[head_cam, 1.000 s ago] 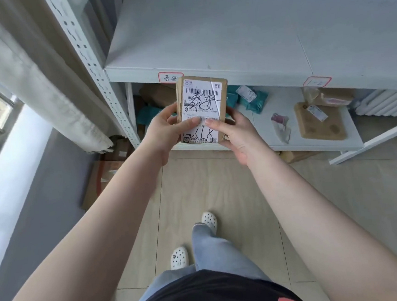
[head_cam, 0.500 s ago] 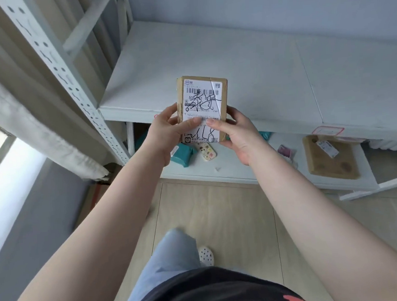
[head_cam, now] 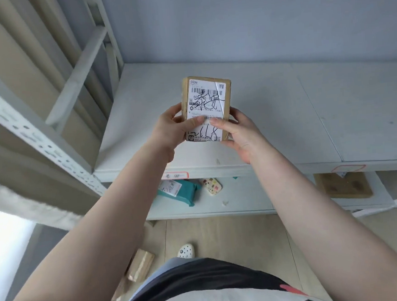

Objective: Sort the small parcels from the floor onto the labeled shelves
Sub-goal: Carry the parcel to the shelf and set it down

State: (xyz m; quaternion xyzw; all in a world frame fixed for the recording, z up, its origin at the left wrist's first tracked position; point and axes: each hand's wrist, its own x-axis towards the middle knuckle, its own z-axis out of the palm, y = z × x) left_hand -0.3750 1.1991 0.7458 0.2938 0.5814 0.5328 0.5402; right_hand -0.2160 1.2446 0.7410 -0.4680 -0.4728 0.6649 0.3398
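Observation:
A small brown cardboard parcel (head_cam: 206, 102) with a white shipping label and black handwriting is held upright over the bare white upper shelf (head_cam: 272, 111). My left hand (head_cam: 171, 128) grips its left edge, thumb across the label. My right hand (head_cam: 236, 133) grips its right edge and lower corner, thumb also on the label. A red-bordered shelf label (head_cam: 174, 175) sits on the shelf's front edge just below my left wrist, and a second one (head_cam: 348, 168) is further right.
The lower shelf (head_cam: 244, 201) holds a teal bag parcel (head_cam: 178, 191), a small patterned item (head_cam: 211, 186) and a flat brown envelope (head_cam: 342, 185). A perforated white upright (head_cam: 37, 137) stands at left. A brown box (head_cam: 140, 264) lies on the floor by my shoe.
The view has risen and closed in on the rack; the parcel, still in both hands, now sits above the upper shelf's surface rather than in front of its edge.

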